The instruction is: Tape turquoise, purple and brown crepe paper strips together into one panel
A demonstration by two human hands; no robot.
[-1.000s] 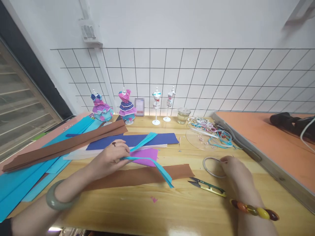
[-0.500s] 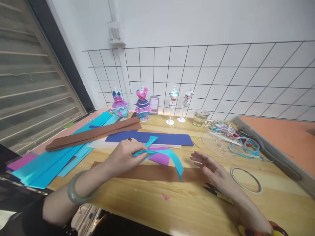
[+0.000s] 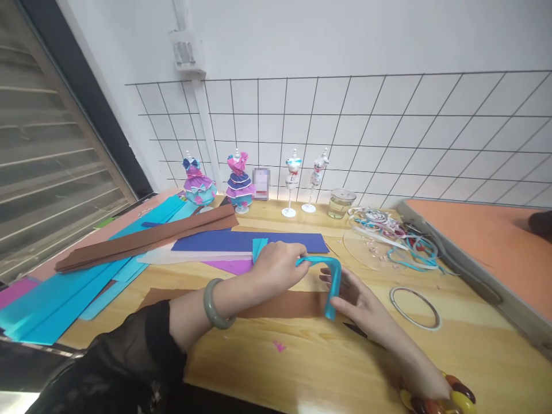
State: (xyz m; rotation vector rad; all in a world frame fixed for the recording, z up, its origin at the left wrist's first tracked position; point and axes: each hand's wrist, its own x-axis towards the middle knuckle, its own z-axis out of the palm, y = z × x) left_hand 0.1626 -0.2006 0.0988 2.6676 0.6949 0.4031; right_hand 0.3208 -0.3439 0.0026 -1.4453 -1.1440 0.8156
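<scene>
Fingers of the left hand are clamped on a cyan strip held above the wooden table; its short end shows on the hand's left, while the longer end bends downward on the right. Beside that hanging end, the right hand has its fingers apart, with the thumb at the strip's edge; whether they touch it, I cannot tell.

Below the hands, a brown strip lies across the table, with a dark blade partly hidden by the right hand and a pink scrap nearer. Farther back lie a dark blue strip and a purple piece. On the left, folded brown strips lie over cyan sheets. To the right sit a pale ring and, farther off, tangled ribbons. Along the far side stand two dressed mini mannequins, two white ones and a glass.
</scene>
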